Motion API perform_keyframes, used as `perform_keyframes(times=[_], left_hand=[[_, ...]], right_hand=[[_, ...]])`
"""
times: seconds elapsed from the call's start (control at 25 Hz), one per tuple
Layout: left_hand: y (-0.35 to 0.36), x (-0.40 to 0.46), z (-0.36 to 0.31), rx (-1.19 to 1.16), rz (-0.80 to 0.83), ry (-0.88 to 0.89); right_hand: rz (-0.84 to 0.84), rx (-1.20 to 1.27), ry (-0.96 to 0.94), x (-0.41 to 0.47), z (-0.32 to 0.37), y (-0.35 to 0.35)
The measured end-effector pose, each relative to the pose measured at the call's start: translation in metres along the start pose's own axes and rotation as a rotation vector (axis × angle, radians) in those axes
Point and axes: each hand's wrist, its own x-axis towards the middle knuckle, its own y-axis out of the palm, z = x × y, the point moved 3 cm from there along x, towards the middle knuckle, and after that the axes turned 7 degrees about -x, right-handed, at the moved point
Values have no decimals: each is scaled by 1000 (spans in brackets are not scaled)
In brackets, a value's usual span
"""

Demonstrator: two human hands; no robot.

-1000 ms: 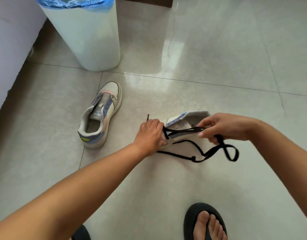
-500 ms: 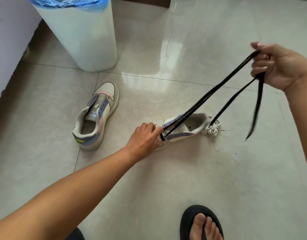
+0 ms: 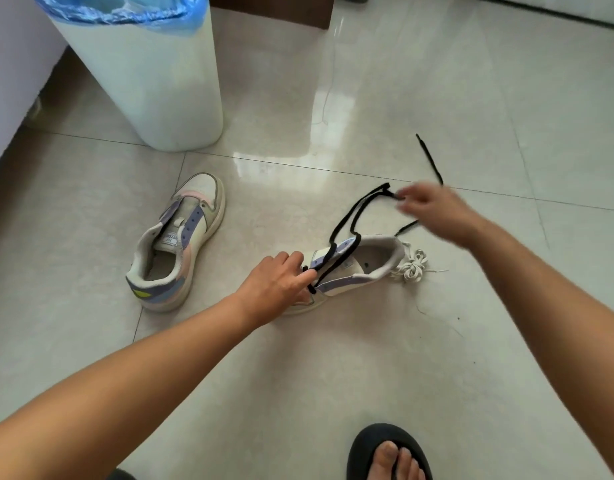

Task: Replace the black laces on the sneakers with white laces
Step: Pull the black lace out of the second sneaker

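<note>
Two pale sneakers with purple and pink panels lie on the tile floor. The left sneaker (image 3: 181,244) stands alone with no lace in it. My left hand (image 3: 277,284) presses down on the toe end of the right sneaker (image 3: 357,268), which lies on its side. A black lace (image 3: 350,220) still runs through its lowest eyelets. My right hand (image 3: 433,209), blurred by motion, pinches the slack loops of the black lace above the sneaker's heel. A bundle of white laces (image 3: 414,268) lies on the floor just behind that heel.
A white bin (image 3: 153,81) with a blue liner stands at the back left. A pale wall or cabinet side runs along the far left. My foot in a black sandal (image 3: 388,455) is at the bottom edge.
My right hand, which had pulled the black lace taut high to the right, has come back down toward the sneaker, and the lace now hangs slack. My left hand stays on the toe.
</note>
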Motion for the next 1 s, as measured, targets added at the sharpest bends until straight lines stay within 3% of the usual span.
perform_keyframes(times=[0.08,0.12,0.28,0.68,1.0], left_hand=[[-3,4,0,10,20,-5],[-5,6,0,16,29,-5],[-8,12,-3,-25,92,-10],[-54,12,-34,-264,-149,58],[-80,0,-44,-535,-31,-22]], right_hand=[[251,-333,4,-17,-10,49],[253,-457,6,-21,-13,61],[40,-593,-33,-21,-13,64],[18,-904,-144,1,2,58],[-87,-959,-211,12,0,61]])
